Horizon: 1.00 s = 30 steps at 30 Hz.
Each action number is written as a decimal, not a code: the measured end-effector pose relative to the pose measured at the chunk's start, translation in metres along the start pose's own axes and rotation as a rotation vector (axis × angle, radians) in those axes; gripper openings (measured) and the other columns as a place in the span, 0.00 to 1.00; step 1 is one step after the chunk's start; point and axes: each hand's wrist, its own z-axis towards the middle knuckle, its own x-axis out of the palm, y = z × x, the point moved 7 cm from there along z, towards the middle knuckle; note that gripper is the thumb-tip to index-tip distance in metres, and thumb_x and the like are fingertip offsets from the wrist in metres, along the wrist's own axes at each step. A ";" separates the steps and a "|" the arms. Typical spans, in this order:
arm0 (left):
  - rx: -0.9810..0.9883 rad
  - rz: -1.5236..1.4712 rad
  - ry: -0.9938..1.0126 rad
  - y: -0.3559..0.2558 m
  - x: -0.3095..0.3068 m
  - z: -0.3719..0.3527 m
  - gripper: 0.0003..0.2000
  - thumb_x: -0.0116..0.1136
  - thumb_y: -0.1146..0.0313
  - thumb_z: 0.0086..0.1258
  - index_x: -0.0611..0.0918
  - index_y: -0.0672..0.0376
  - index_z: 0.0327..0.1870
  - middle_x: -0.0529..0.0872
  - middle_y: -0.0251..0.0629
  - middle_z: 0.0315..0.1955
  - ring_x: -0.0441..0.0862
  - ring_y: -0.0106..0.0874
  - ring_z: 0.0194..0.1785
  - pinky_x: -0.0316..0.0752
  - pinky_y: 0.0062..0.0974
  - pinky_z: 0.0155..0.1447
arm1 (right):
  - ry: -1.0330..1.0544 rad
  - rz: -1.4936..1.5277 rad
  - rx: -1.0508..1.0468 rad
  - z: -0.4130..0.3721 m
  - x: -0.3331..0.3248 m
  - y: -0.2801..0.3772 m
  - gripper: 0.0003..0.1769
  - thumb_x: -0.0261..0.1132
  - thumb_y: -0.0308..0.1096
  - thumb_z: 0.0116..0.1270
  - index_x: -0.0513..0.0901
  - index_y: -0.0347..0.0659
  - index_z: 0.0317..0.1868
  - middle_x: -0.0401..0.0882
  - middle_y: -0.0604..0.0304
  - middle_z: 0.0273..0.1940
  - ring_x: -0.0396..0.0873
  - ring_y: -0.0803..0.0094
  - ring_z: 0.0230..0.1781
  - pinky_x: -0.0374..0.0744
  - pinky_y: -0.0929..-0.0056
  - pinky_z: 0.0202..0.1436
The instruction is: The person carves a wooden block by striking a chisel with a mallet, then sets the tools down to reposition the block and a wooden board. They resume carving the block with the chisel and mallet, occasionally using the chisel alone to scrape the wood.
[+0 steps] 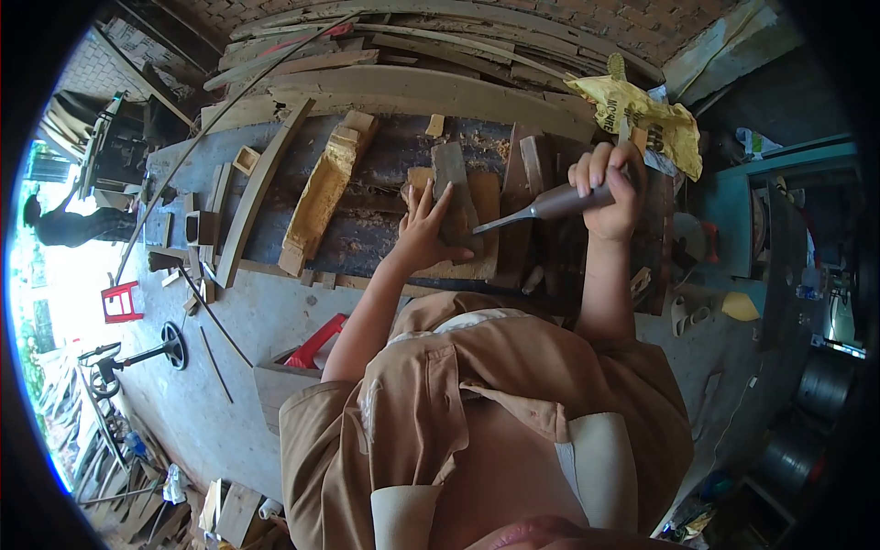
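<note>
My right hand [610,191] is closed around the brown handle of a chisel [559,202], whose narrow metal blade points left. The blade tip is right at the edge of a dark grey flat block [451,170]. My left hand [424,229] lies spread over the lower part of this block, fingers apart and thumb stretched to the right. Under the block is a lighter wooden board [486,206], partly hidden by the hand.
A carved yellowish wooden piece [321,202] and a curved plank [264,192] lie on the workbench [367,197] at left. A yellow sack [642,115] lies at back right. Long planks [440,82] are stacked behind. A red stool [120,302] stands on the floor at left.
</note>
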 end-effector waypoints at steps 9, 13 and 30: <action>-0.004 -0.009 0.014 -0.002 -0.002 0.000 0.56 0.70 0.41 0.35 0.51 0.41 0.69 0.43 0.50 0.69 0.32 0.54 0.71 0.46 0.57 0.64 | 0.148 0.117 -0.120 -0.007 0.005 0.008 0.08 0.56 0.29 0.52 0.64 0.42 0.28 0.65 0.59 0.21 0.65 0.72 0.17 0.69 0.74 0.24; -0.002 0.001 0.013 -0.002 -0.002 0.000 0.56 0.70 0.41 0.35 0.51 0.41 0.69 0.43 0.51 0.68 0.32 0.54 0.71 0.46 0.56 0.65 | 0.155 0.122 -0.118 -0.006 0.004 0.007 0.08 0.56 0.29 0.51 0.63 0.42 0.27 0.65 0.59 0.21 0.65 0.72 0.16 0.69 0.74 0.24; 0.005 -0.007 0.015 -0.003 -0.002 0.000 0.57 0.70 0.41 0.35 0.50 0.41 0.69 0.44 0.53 0.68 0.33 0.54 0.71 0.46 0.56 0.65 | 0.216 0.001 -0.093 -0.006 0.017 0.009 0.08 0.56 0.30 0.53 0.63 0.44 0.29 0.65 0.60 0.23 0.65 0.73 0.18 0.67 0.73 0.29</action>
